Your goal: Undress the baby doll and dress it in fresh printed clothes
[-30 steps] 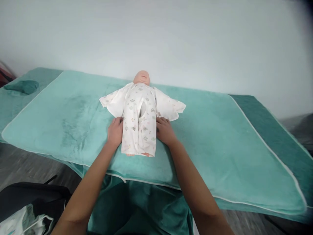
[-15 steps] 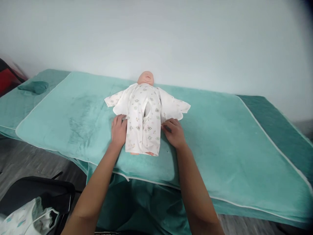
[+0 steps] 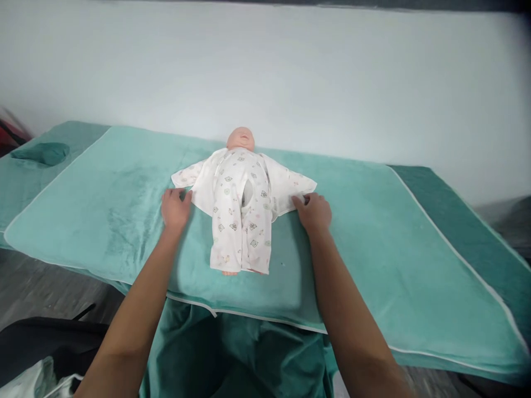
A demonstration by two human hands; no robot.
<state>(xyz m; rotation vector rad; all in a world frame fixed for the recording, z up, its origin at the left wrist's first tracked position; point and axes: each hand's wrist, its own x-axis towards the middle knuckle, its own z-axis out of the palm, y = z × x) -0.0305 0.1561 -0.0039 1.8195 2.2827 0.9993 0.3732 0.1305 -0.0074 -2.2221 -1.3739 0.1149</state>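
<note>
A baby doll [image 3: 240, 139] lies on its back, head toward the wall. It wears white printed trousers [image 3: 227, 226], pulled high over the chest, with an opening at the crotch; its toes show below the cuffs. Beneath them an open white baby shirt [image 3: 282, 179] spreads to both sides, sleeves stretched outward. My left hand [image 3: 176, 211] is at the shirt's left flap, fingers curled, thumb against the edge. At the right flap's lower edge, my right hand [image 3: 314, 213] pinches the cloth between thumb and fingers. The fingertips are partly hidden.
A green padded cover [image 3: 381, 265] with white piping lies over the long bed, against a white wall [image 3: 265, 72]. Toward the left end is a face hole [image 3: 43, 153]. A black chair [image 3: 50, 337] with printed cloth [image 3: 35, 381] stands at lower left.
Both my hands have moved outward from the trouser legs to the shirt's side flaps. The camera view has shifted slightly, showing more wall at the top.
</note>
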